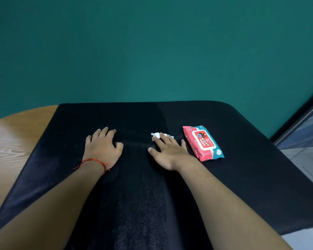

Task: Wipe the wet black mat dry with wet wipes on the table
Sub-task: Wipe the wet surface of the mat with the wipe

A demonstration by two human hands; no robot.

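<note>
The black mat [242, 177] covers most of the table in front of me. My left hand [102, 147], with a red string at the wrist, rests palm down on the mat left of centre, fingers slightly bent. My right hand [167, 153] lies flat on the mat, its straight fingers pressing a crumpled white wipe [156, 135], part of which shows beyond the fingertips. A faint pale streak runs across the mat between the two hands. A red and teal pack of wet wipes [202, 142] lies shut on the mat just right of my right hand.
Bare wooden tabletop [13, 141] shows left of the mat. A teal wall [152, 51] stands right behind the table's far edge. At the right are a dark frame with glass [300, 121] and a tiled floor beyond the table's edge.
</note>
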